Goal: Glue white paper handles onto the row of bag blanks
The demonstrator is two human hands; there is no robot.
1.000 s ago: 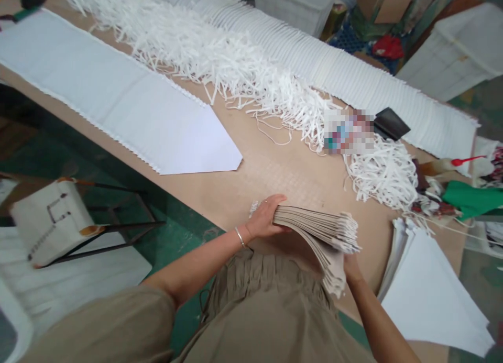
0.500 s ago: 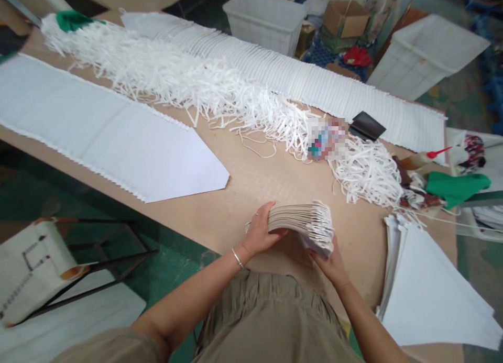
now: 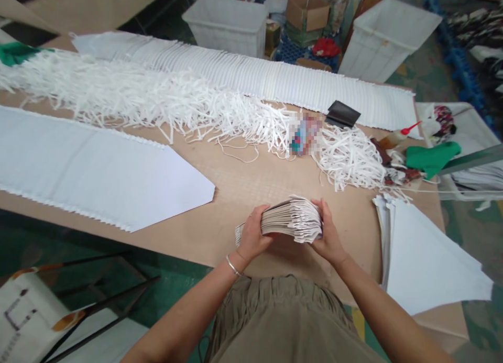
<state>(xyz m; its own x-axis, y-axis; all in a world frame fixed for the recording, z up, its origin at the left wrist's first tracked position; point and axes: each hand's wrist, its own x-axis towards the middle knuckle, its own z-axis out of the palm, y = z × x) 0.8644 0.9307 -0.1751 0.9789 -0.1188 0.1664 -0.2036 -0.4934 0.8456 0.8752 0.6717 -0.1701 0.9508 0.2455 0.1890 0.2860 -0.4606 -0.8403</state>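
A thick stack of off-white folded sheets (image 3: 291,219), paper or card by the look of it, is held between both hands above the table's near edge. My left hand (image 3: 253,236) is closed round its left end, thumb on the far side. On the right end, my right hand (image 3: 327,233) grips with its fingers along the side. The stack bows upward in the middle, and its layered edges face me. What the hidden fingers touch underneath cannot be seen.
Pointed white sheets (image 3: 118,169) lie overlapped at left, more white sheets (image 3: 428,253) at right. Behind are a heap of white strips (image 3: 176,101), a long row of overlapped sheets (image 3: 251,72), a black flat piece (image 3: 342,114), a red-tipped bottle (image 3: 395,138) and green cloth (image 3: 432,157).
My right hand has moved up from the stack's lower right corner to its right side. The stack now sits more level, and the whole view has shifted.
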